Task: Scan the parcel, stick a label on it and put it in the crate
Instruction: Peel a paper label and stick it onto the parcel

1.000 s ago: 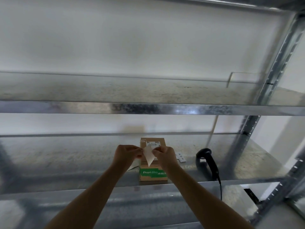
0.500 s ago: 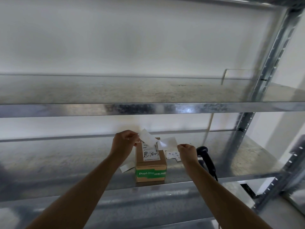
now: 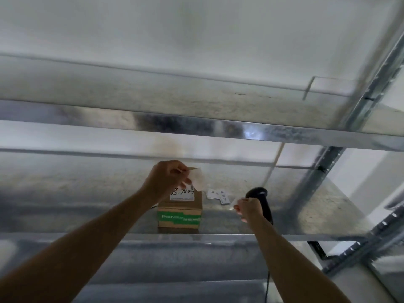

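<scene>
A small cardboard parcel (image 3: 179, 209) sits on a galvanised metal shelf (image 3: 87, 206), just below the centre of the frame, close to the shelf's front edge. A green band with white print runs across its near face, and a white shipping slip with handwritten digits lies on its top.

The left hand (image 3: 167, 179) is raised over the back of the parcel, its fingers pinched on a white label (image 3: 197, 179) that hangs curled from the fingertips just above the parcel's top right corner. Whether the label touches the box cannot be told.

The right hand (image 3: 248, 207) is lower and to the right of the parcel, apart from it, closed in a loose fist around a pale strip of paper (image 3: 233, 202) that sticks out on its left side; the blur hides what exactly the strip is.

Just behind the right hand, a black handheld barcode scanner (image 3: 261, 201) rests on the shelf, its cable dropping down past the shelf edge toward the bottom of the frame. Between the parcel and the scanner, a few small white printed labels (image 3: 217, 194) lie scattered on the shelf.

A second shelf (image 3: 196, 125) spans the frame above, and a perforated steel upright (image 3: 328, 162) rises on the right. No crate shows in the view.
</scene>
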Demonstrator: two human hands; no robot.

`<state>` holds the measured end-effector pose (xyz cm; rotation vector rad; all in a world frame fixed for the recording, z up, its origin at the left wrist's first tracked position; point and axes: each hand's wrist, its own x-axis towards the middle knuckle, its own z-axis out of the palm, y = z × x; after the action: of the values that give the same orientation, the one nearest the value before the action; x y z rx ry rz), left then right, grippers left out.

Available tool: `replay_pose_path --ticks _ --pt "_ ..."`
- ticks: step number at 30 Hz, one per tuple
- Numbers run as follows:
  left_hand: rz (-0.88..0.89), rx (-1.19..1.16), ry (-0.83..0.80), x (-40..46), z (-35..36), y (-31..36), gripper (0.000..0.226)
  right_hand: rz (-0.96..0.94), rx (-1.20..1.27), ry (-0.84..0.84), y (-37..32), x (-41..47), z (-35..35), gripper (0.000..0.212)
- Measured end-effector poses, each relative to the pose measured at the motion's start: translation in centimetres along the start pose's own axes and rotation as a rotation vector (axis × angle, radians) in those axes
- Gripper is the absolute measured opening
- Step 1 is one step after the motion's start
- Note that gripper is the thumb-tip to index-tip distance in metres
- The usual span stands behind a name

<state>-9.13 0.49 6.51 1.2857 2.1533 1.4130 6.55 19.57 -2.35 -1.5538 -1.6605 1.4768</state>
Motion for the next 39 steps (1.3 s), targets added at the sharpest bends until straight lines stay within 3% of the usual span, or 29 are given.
replay_pose_path --ticks 3,4,6,7,8,10,12,15,18,21,24,28,33,39 --pt "0.045 0.068 -0.014 0.5 1.0 1.0 0.011 0.028 0.043 -0.077 1.5 2.7 -0.1 0.030" --pt "0.057 0.089 -0.009 0.6 1.3 1.1 0.009 0.040 -0.081 -0.113 1.7 3.6 0.1 0.029" --pt "0.070 0.120 0.003 0.8 1.7 1.0 0.007 -0.268 -0.757 -0.080 2.5 4.9 0.5 0.028" --pt "0.065 0.123 0.006 0.8 1.9 0.8 0.007 -0.369 -0.835 -0.049 2.0 4.7 0.6 0.028" --pt "0.058 0.124 0.006 0.8 2.1 0.5 0.008 -0.322 -0.719 -0.065 1.7 4.3 0.9 0.028" --pt "0.046 0.135 0.001 0.8 2.4 0.1 0.008 -0.124 -0.245 -0.079 0.9 4.3 1.4 0.026" --pt "0.016 0.153 0.009 1.0 2.5 -0.4 0.008 -0.183 -0.314 -0.049 1.3 4.9 2.5 0.024" --pt "-0.031 0.185 0.020 1.4 2.6 -1.2 0.007 -0.186 -0.256 -0.142 0.9 5.4 3.9 0.019" --pt "-0.036 0.247 0.004 1.7 2.7 -1.9 0.006 -0.165 -0.067 -0.362 -1.4 5.0 4.5 0.013" --pt "-0.015 0.334 -0.012 1.8 3.0 -2.2 0.009 -0.162 0.067 -0.593 -4.3 4.6 4.5 0.027" --pt "0.005 0.431 -0.053 1.7 3.3 -2.5 0.011 -0.243 0.033 -0.698 -6.6 3.7 4.1 0.031" --pt "0.027 0.526 -0.123 1.9 3.4 -2.8 0.011 -0.397 -0.184 -0.741 -7.9 3.2 3.4 0.019" --pt "0.055 0.564 -0.126 1.9 3.6 -3.0 0.014 -0.439 -0.340 -0.764 -7.7 2.9 2.4 0.008" --pt "-0.039 0.563 -0.044 0.7 4.8 -5.8 0.033 -0.459 -0.218 -0.551 -7.3 3.5 1.9 0.014"
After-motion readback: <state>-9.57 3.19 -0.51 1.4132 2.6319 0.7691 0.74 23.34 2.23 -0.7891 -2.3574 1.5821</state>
